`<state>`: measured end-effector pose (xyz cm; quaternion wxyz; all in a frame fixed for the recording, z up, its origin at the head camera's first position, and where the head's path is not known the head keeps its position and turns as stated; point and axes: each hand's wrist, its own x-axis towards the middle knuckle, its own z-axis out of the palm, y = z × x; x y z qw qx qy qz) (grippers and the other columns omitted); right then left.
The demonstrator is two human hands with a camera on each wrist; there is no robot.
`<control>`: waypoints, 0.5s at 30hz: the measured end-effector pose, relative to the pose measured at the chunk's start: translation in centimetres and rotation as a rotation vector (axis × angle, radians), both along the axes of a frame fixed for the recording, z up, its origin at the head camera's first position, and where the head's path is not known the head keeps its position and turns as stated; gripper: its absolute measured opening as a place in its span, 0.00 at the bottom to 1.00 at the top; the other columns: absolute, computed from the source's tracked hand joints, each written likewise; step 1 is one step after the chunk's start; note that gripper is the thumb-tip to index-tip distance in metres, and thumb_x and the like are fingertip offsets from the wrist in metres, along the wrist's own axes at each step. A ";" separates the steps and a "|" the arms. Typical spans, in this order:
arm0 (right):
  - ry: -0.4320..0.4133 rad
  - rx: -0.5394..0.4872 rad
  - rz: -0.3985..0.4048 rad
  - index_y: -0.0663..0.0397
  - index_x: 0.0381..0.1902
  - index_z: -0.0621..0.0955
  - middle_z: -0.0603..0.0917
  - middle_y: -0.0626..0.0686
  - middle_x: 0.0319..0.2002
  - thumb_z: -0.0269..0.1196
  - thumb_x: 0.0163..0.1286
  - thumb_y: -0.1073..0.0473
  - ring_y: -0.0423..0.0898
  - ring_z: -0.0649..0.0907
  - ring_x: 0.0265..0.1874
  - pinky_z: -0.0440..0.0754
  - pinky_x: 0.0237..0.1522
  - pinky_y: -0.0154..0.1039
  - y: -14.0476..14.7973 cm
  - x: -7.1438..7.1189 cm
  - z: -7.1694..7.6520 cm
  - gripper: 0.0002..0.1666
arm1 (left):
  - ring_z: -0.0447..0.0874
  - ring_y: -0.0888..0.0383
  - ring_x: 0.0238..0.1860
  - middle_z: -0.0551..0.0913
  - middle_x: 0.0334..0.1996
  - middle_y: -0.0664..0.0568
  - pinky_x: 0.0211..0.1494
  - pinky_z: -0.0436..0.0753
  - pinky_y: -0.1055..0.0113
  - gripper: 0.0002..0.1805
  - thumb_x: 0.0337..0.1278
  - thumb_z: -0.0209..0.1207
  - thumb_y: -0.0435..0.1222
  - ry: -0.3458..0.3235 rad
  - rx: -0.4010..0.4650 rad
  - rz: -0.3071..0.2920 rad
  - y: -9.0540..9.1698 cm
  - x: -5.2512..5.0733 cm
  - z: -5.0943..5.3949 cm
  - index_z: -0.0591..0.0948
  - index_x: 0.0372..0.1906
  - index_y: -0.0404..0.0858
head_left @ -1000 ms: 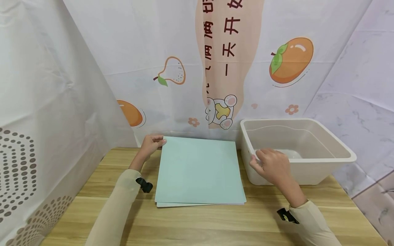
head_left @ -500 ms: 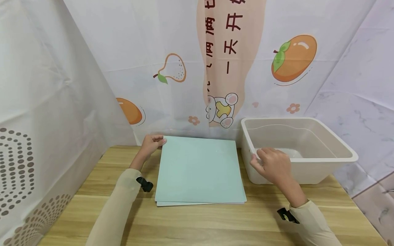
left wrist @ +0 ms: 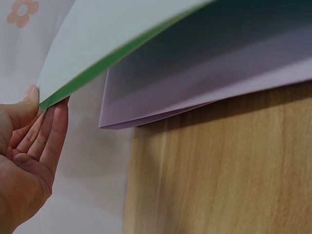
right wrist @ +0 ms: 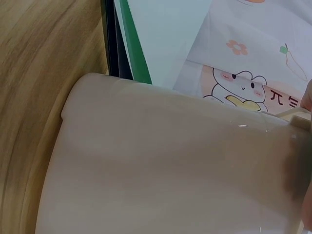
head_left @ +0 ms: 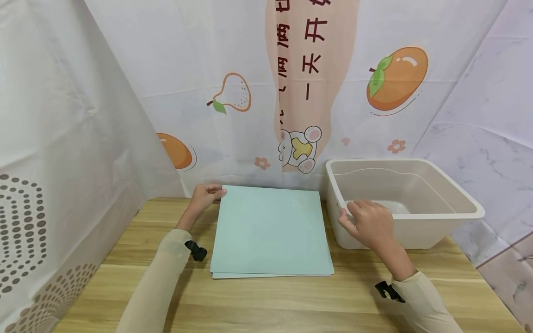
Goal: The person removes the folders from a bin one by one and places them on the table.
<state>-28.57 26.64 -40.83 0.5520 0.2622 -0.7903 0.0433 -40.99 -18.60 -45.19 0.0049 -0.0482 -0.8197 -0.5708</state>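
Observation:
My left hand (head_left: 202,200) pinches the far left corner of a pale mint sheet (head_left: 270,231) between thumb and fingers. In the left wrist view, that hand (left wrist: 31,146) holds the sheet's corner up, showing a green underside (left wrist: 105,61). A lilac sheet (left wrist: 161,92) lies beneath, apart from it at this corner. My right hand (head_left: 368,224) grips the left rim of a white plastic tub (head_left: 433,231). In the right wrist view, the tub's wall (right wrist: 161,151) fills the middle, and only part of the right hand (right wrist: 307,190) shows at the edge.
The sheets lie stacked on a wooden table (head_left: 266,305), with dark and green edges (right wrist: 134,48) showing beside the tub. A white printed curtain (head_left: 245,148) hangs behind the table. Another curtain (head_left: 83,162) hangs at the left.
The head view has tilted slightly. The mint sheet's held corner has shifted a touch to the right with my left hand. My right hand stays on the tub's rim.

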 end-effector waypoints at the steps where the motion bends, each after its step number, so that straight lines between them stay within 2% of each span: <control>1: 0.000 -0.001 0.002 0.47 0.11 0.58 0.52 0.39 0.13 0.50 0.59 0.54 0.37 0.50 0.14 0.40 0.18 0.30 0.0 0.0 0.0 0.21 | 0.86 0.69 0.35 0.83 0.57 0.31 0.47 0.89 0.66 0.24 0.70 0.63 0.37 -0.002 0.008 0.001 0.0 0.0 0.0 0.79 0.62 0.24; 7: 0.000 -0.003 0.002 0.47 0.11 0.57 0.51 0.39 0.14 0.49 0.60 0.53 0.37 0.50 0.14 0.40 0.19 0.30 0.0 -0.1 -0.1 0.21 | 0.86 0.68 0.36 0.83 0.57 0.32 0.48 0.89 0.64 0.24 0.70 0.63 0.37 -0.004 0.002 0.007 0.1 -0.1 -0.2 0.78 0.63 0.25; 12: -0.003 -0.004 -0.002 0.47 0.11 0.58 0.51 0.39 0.14 0.49 0.60 0.53 0.37 0.50 0.14 0.40 0.19 0.30 0.1 -0.2 -0.3 0.21 | 0.86 0.65 0.40 0.82 0.59 0.30 0.55 0.88 0.56 0.22 0.71 0.60 0.32 -0.016 -0.014 -0.003 0.1 -0.1 -0.3 0.77 0.64 0.24; 15: -0.006 -0.006 -0.002 0.47 0.11 0.58 0.51 0.39 0.14 0.49 0.60 0.53 0.37 0.50 0.13 0.40 0.18 0.30 0.2 -0.2 -0.4 0.21 | 0.86 0.63 0.43 0.81 0.60 0.30 0.57 0.87 0.54 0.23 0.72 0.59 0.32 -0.024 -0.022 -0.010 0.2 -0.2 -0.2 0.76 0.65 0.24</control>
